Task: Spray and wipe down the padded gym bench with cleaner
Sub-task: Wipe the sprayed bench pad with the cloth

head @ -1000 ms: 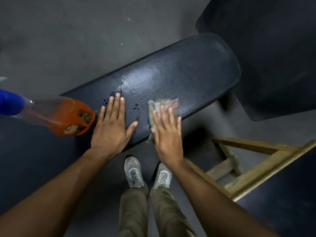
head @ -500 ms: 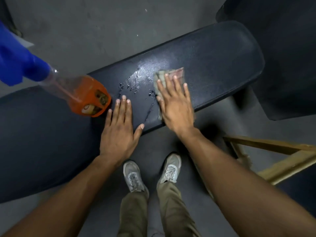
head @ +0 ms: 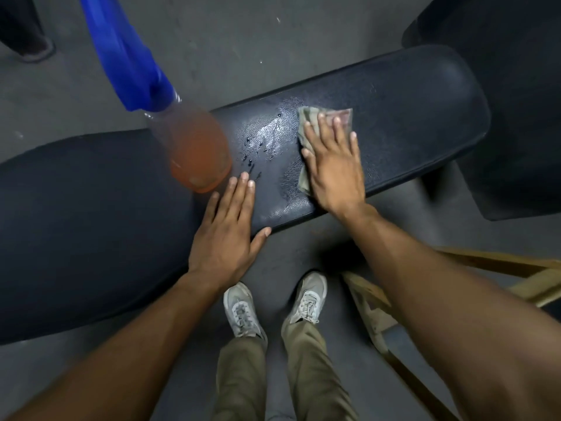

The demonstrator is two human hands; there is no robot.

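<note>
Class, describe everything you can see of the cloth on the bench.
The cloth is a small, crumpled rag, greyish-green with a pinkish patch at its far corner. It lies flat on the black padded bench, just right of the wet, shiny patch. The right hand presses on it with straight, spread fingers, covering its middle, so only its far and left edges show.

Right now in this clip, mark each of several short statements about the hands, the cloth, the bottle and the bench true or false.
1. The right hand presses a cloth flat on the bench. True.
2. The left hand grips the spray bottle. False: it lies flat on the bench beside it.
3. Wet droplets show left of the cloth. True.
4. The bottle's liquid is green. False: orange.
</note>
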